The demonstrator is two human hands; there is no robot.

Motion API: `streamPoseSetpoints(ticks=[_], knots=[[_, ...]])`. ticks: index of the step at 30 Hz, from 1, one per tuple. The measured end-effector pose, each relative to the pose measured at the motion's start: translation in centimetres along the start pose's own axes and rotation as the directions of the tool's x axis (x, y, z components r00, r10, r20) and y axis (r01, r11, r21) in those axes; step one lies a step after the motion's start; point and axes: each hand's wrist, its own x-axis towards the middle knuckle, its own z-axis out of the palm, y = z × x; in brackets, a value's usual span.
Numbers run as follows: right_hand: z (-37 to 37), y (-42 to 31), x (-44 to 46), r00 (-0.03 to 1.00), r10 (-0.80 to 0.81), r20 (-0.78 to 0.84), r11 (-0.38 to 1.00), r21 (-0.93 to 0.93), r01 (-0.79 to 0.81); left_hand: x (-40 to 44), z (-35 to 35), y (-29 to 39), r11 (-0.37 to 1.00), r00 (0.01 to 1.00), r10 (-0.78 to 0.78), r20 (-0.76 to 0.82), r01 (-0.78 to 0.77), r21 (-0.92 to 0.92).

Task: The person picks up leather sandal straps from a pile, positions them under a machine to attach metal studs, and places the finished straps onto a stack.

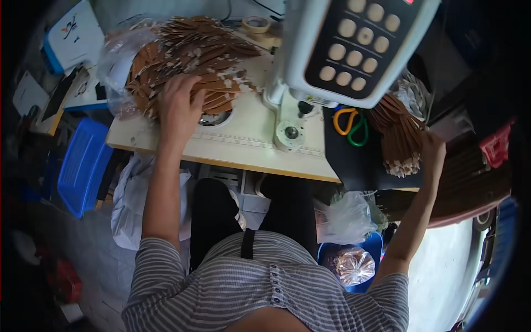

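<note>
A large heap of thin brown strips with pale ends (pixel 193 47) lies on the cream worktable (pixel 238 146), spilling from a clear plastic bag (pixel 113 83). My left hand (pixel 180 102) rests on the near edge of that heap, its thumb apart from the fingers and nothing visibly gripped. On the right, a layered bundle of similar brown strips (pixel 401 130) lies on a dark surface. My right hand (pixel 433 148) is at the bundle's right edge with its fingers closed together; what they pinch is too small to make out. Between the hands stands a white machine with a keypad (pixel 354 50).
Scissors with orange and green handles (pixel 354 130) lie beside the machine. Tape rolls (pixel 256 25) sit at the back. A blue crate (pixel 83 166) stands at left. Below right, a blue bin (pixel 326 252) holds a plastic-wrapped bundle (pixel 355 265). A white plastic bag (pixel 345 218) hangs above it.
</note>
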Motion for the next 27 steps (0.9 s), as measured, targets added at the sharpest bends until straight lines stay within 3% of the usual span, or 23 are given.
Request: streamPoseSetpoints(ticks=[2, 3, 5, 8, 11, 12, 15, 18, 21, 25, 27], knots=[[-0.1, 0.3, -0.2, 0.998, -0.050, 0.043, 0.996, -0.068, 0.052, -0.2, -0.1, -1.9, 0.987, 0.989, -0.061, 0.132, 0.041, 0.154], [-0.3, -0.3, -0.7, 0.998, -0.061, -0.001, 0.986, -0.158, 0.060, -0.1, 0.0, -2.5, 0.985, 0.983, -0.102, 0.152, 0.077, 0.157], [-1.3, -1.9, -1.4, 0.998, 0.022, 0.059, 0.962, -0.272, -0.005, 0.4, 0.4, -3.4, 0.981, 0.968, -0.157, 0.198, 0.131, 0.141], [-1.1, -2.0, -2.9, 0.988, -0.096, -0.124, 0.955, -0.292, 0.056, 1.4, -0.1, -3.3, 0.977, 0.940, -0.204, 0.275, 0.176, 0.123], [-1.1, -3.8, -5.5, 0.984, -0.101, -0.145, 0.995, -0.013, 0.100, 1.7, -0.8, -3.1, 0.984, 0.947, -0.175, 0.269, 0.179, 0.011], [-0.5, -5.2, -6.8, 0.986, -0.074, -0.151, 0.983, 0.156, 0.098, 1.7, -0.8, -3.1, 0.986, 0.956, -0.149, 0.253, 0.164, -0.042], [1.7, -7.2, -9.7, 0.993, -0.117, -0.030, 0.916, 0.383, 0.120, 0.8, -0.4, -3.6, 0.975, 0.973, -0.112, 0.201, 0.146, -0.168], [3.0, -9.8, -11.8, 0.979, -0.180, 0.092, 0.886, 0.448, 0.121, 0.2, -1.2, -3.9, 0.953, 0.983, -0.063, 0.174, 0.111, -0.282], [4.2, -11.6, -13.7, 0.946, -0.238, 0.222, 0.831, 0.551, 0.080, 0.5, -2.4, -4.4, 0.970, 0.977, -0.095, 0.190, 0.134, -0.203], [5.1, -14.8, -15.9, 0.861, -0.368, 0.351, 0.745, 0.666, 0.046, 0.3, -3.6, -2.5, 0.976, 0.999, 0.030, -0.042, -0.039, -0.215], [5.8, -15.9, -16.6, 0.793, -0.373, 0.481, 0.652, 0.744, -0.144, -0.7, -4.2, 0.3, 0.969, 0.986, 0.112, -0.125, -0.136, -0.208]])
